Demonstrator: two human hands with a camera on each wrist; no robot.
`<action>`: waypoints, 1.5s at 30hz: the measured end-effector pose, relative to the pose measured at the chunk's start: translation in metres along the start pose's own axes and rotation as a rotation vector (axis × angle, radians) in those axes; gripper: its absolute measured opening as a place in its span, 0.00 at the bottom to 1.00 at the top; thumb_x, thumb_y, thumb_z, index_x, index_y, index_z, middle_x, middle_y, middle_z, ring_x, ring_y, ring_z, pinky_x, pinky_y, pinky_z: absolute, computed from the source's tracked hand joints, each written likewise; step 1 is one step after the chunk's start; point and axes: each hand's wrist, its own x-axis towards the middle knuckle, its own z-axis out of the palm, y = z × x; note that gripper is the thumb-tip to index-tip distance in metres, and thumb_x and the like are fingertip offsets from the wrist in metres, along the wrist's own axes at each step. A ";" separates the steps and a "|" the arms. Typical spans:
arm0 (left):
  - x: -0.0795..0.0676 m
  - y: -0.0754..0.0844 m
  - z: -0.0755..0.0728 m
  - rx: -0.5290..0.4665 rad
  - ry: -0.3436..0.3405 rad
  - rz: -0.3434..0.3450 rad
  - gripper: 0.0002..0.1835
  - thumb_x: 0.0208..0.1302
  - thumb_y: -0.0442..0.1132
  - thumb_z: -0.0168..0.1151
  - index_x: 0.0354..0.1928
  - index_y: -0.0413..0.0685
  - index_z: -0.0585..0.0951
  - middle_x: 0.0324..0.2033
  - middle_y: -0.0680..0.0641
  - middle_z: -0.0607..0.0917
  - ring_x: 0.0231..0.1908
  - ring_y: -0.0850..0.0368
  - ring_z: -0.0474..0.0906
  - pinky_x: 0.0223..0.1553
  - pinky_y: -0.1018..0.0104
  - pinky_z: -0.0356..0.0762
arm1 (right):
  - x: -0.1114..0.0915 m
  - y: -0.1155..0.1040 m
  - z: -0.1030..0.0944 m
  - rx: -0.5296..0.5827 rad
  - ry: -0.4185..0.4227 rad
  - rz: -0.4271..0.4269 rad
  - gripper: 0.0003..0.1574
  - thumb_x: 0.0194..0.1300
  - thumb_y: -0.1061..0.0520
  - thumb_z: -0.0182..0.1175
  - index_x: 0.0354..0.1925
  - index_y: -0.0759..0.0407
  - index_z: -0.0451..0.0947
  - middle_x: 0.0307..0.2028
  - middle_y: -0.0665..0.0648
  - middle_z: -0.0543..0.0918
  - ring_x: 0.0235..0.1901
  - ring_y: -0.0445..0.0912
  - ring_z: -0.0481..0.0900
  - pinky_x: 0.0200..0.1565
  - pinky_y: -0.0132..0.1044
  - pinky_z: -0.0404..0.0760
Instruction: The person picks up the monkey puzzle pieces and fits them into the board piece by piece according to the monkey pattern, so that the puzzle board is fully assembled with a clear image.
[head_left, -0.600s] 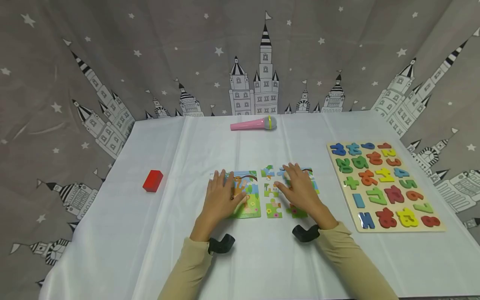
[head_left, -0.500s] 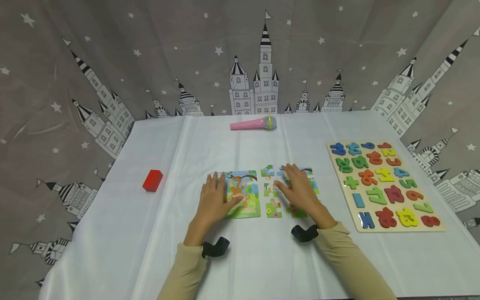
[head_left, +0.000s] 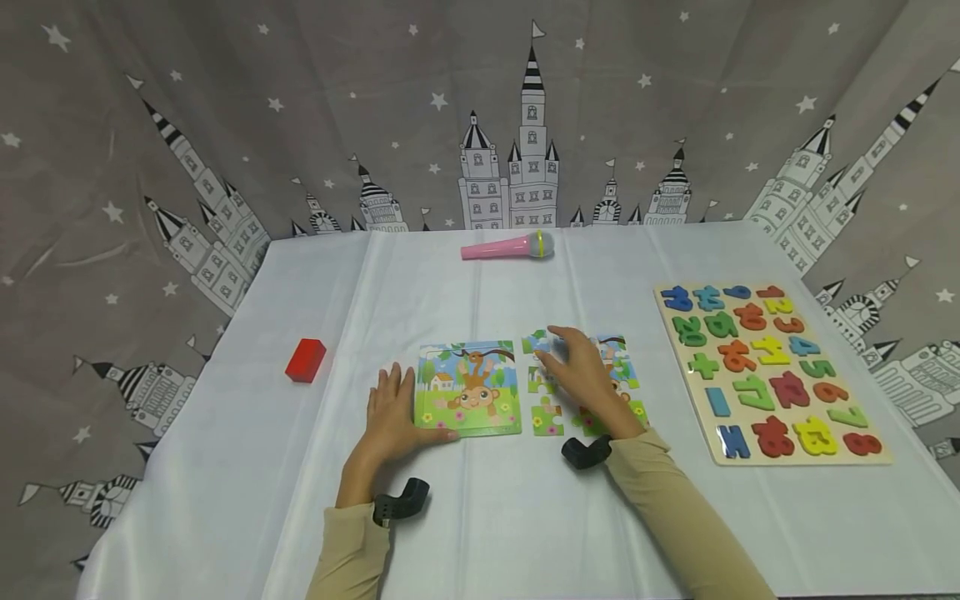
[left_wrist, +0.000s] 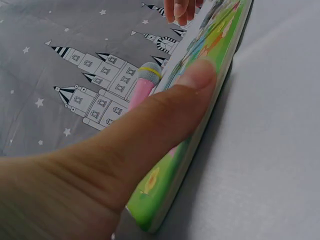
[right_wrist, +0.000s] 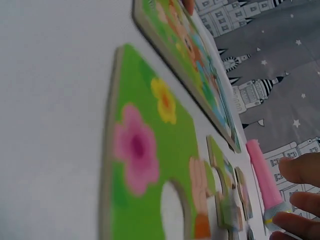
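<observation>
A square puzzle board (head_left: pixel 468 392) with a monkey picture lies flat mid-table. My left hand (head_left: pixel 390 421) is at its left side, fingers extended on the cloth and thumb on the board's front edge. In the left wrist view the thumb (left_wrist: pixel 165 112) crosses the board's green border (left_wrist: pixel 150 200). Several jigsaw pieces lie just right of the board, slightly spread. My right hand (head_left: pixel 585 379) is over them, thumb and forefinger apart close to the back-left piece (head_left: pixel 532 342), hiding others. A flower piece (right_wrist: pixel 142 110) is large in the right wrist view.
A number puzzle board (head_left: pixel 716 429) lies at the right. A pink toy microphone (head_left: pixel 495 249) rests near the back edge, and a red block (head_left: pixel 306 361) is at the left. A grey castle-print curtain (head_left: pixel 360 100) hangs behind the white-covered table (head_left: pixel 450 542).
My left hand has moved left and toward me, off the board's picture to its left edge. My right hand has shifted slightly left, its fingers drawing in toward the back-left piece.
</observation>
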 end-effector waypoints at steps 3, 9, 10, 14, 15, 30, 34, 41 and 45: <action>0.000 -0.002 0.002 0.014 -0.001 -0.002 0.66 0.32 0.63 0.72 0.68 0.34 0.48 0.69 0.33 0.41 0.69 0.37 0.30 0.68 0.42 0.31 | 0.007 0.001 0.004 0.012 -0.004 -0.006 0.31 0.60 0.52 0.59 0.59 0.64 0.67 0.57 0.66 0.72 0.58 0.59 0.68 0.59 0.54 0.67; 0.001 -0.002 0.004 0.015 -0.009 -0.008 0.66 0.34 0.63 0.71 0.69 0.36 0.47 0.70 0.34 0.40 0.69 0.38 0.28 0.68 0.43 0.30 | 0.023 0.003 0.010 -0.109 0.009 0.041 0.32 0.57 0.50 0.59 0.58 0.61 0.69 0.52 0.64 0.76 0.53 0.59 0.70 0.54 0.59 0.61; 0.001 -0.002 0.004 0.017 -0.010 -0.008 0.66 0.34 0.63 0.71 0.69 0.36 0.47 0.70 0.34 0.40 0.69 0.38 0.28 0.68 0.43 0.30 | 0.025 0.003 0.011 -0.141 -0.006 0.060 0.33 0.56 0.49 0.59 0.59 0.60 0.68 0.53 0.64 0.76 0.54 0.59 0.70 0.52 0.59 0.60; 0.000 -0.002 0.003 0.012 -0.005 -0.010 0.65 0.34 0.63 0.71 0.69 0.37 0.48 0.70 0.34 0.40 0.69 0.38 0.28 0.68 0.43 0.30 | 0.033 0.002 0.009 -0.243 -0.104 0.109 0.38 0.56 0.44 0.59 0.61 0.58 0.64 0.54 0.63 0.72 0.53 0.57 0.67 0.50 0.54 0.59; -0.001 -0.002 0.003 0.012 -0.003 -0.010 0.65 0.34 0.63 0.71 0.69 0.37 0.48 0.70 0.34 0.40 0.69 0.38 0.28 0.68 0.43 0.30 | 0.035 0.001 0.009 -0.260 -0.127 0.117 0.39 0.56 0.43 0.59 0.62 0.58 0.64 0.54 0.63 0.71 0.52 0.57 0.67 0.50 0.53 0.59; -0.001 -0.003 0.004 0.000 0.007 -0.002 0.65 0.34 0.62 0.72 0.69 0.38 0.49 0.70 0.34 0.40 0.69 0.38 0.28 0.68 0.43 0.29 | 0.049 -0.006 0.005 -0.324 -0.227 0.223 0.35 0.52 0.42 0.64 0.53 0.59 0.71 0.54 0.63 0.69 0.53 0.58 0.65 0.52 0.54 0.60; -0.001 -0.004 0.004 -0.002 0.010 -0.004 0.64 0.34 0.63 0.71 0.69 0.40 0.50 0.70 0.35 0.40 0.69 0.38 0.28 0.68 0.43 0.29 | 0.049 -0.007 0.005 -0.295 -0.201 0.237 0.34 0.50 0.43 0.66 0.51 0.58 0.72 0.50 0.62 0.71 0.51 0.57 0.67 0.52 0.53 0.61; 0.000 -0.004 0.004 -0.006 -0.001 -0.013 0.64 0.34 0.64 0.71 0.69 0.41 0.49 0.70 0.35 0.39 0.70 0.39 0.27 0.68 0.43 0.28 | 0.046 -0.004 0.008 -0.144 -0.139 0.201 0.32 0.48 0.48 0.69 0.48 0.59 0.69 0.39 0.59 0.74 0.39 0.52 0.69 0.46 0.49 0.56; 0.000 -0.004 0.004 -0.003 -0.013 -0.016 0.64 0.35 0.63 0.71 0.70 0.41 0.48 0.70 0.36 0.39 0.70 0.39 0.26 0.68 0.44 0.28 | 0.043 -0.002 0.009 -0.073 -0.123 0.182 0.32 0.49 0.51 0.69 0.49 0.58 0.67 0.40 0.59 0.76 0.39 0.52 0.73 0.48 0.48 0.57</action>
